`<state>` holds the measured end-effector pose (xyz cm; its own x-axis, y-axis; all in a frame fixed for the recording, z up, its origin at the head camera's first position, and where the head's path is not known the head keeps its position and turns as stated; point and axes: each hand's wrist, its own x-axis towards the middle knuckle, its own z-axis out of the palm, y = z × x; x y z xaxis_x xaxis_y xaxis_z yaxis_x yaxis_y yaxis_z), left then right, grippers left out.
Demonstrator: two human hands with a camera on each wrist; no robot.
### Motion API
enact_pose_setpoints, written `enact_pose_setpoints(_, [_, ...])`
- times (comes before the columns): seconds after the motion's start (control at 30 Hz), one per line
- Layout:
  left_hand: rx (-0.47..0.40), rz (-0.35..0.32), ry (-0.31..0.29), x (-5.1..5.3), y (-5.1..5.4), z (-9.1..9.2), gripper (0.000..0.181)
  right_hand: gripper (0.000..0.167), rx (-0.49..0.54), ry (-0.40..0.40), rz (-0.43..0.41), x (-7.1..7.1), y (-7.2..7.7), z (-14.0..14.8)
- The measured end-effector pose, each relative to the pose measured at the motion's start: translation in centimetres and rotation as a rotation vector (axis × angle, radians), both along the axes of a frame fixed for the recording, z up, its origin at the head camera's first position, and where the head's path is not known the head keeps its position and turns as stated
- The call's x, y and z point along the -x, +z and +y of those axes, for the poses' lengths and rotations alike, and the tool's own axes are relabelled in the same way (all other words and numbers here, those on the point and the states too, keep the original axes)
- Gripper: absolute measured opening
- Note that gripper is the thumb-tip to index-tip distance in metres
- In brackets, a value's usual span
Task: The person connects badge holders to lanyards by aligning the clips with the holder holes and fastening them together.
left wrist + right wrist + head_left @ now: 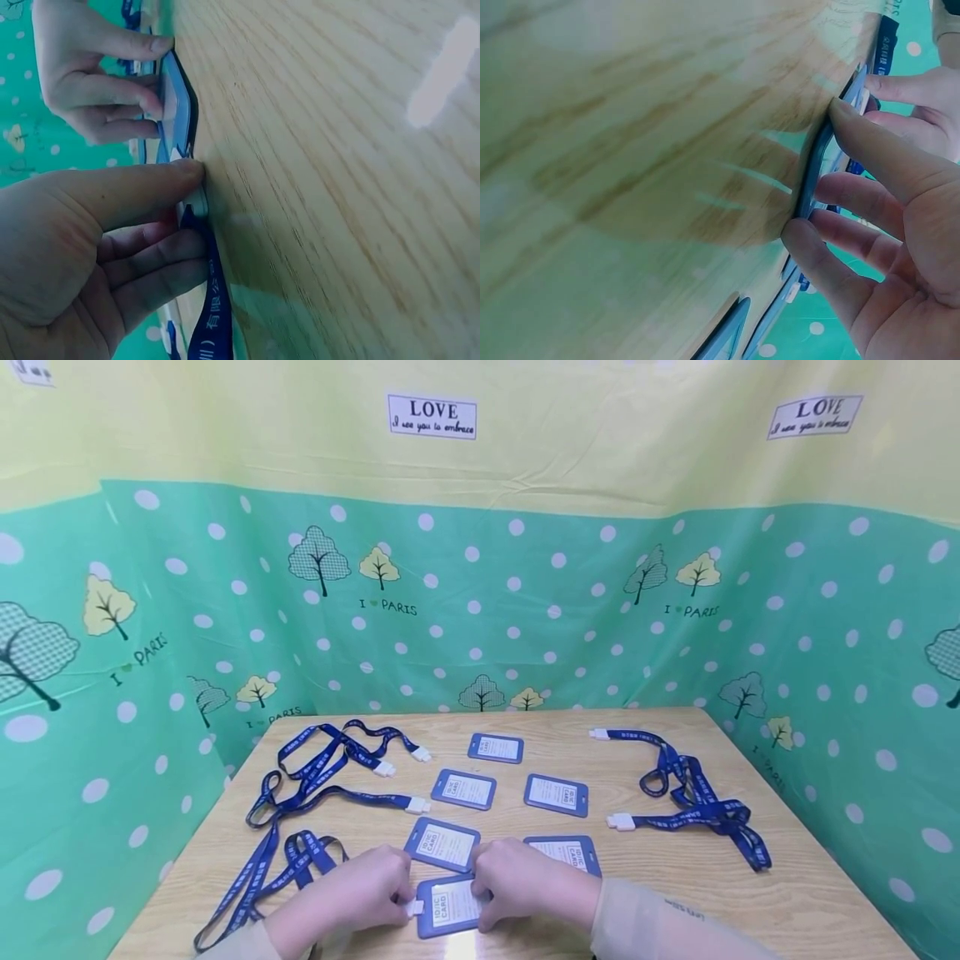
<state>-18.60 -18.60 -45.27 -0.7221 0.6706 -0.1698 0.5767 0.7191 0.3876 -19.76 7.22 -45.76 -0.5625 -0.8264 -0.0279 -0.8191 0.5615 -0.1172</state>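
A blue ID card holder with a white card insert lies on the table near the front edge, its slot end to the left. My left hand pinches the white plastic clip of a blue lanyard between thumb and fingers, right at that slot end. Whether the clip is hooked into the slot is hidden by the fingers. With thumb and fingers on its edges, my right hand holds the opposite end of the card holder. In the right wrist view, the holder's dark edge shows between the right fingertips.
Another card holder lies just behind the held one, and one is partly under the right hand. Several more, such as this card holder, lie farther back. Tangled blue lanyards spread at left; more lanyards lie at right.
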Motion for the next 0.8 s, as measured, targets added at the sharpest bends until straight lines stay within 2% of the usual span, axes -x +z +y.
enact_pose_setpoints(0.2, [-0.001,-0.002,0.047,-0.32,-0.22,0.47,0.029,0.02,0.008,-0.013,-0.015,-0.01,0.08,-0.05])
enact_pose_setpoints(0.4, [0.0,-0.008,0.063,-0.38,-0.17,0.57,0.027,0.023,0.023,-0.026,-0.033,-0.01,0.16,0.01])
enact_pose_setpoints(0.57, [0.006,0.0,0.026,-0.31,-0.19,0.44,0.032,0.022,0.01,-0.031,-0.014,-0.2,0.23,-0.1])
enact_pose_setpoints(0.67, [0.013,-0.002,0.011,-0.24,-0.16,0.39,0.026,0.025,0.009,-0.04,-0.009,-0.27,0.14,-0.15])
enact_pose_setpoints(0.8, [0.021,-0.024,0.041,-0.14,-0.08,0.47,0.009,0.03,0.03,-0.073,-0.036,-0.36,0.06,-0.05])
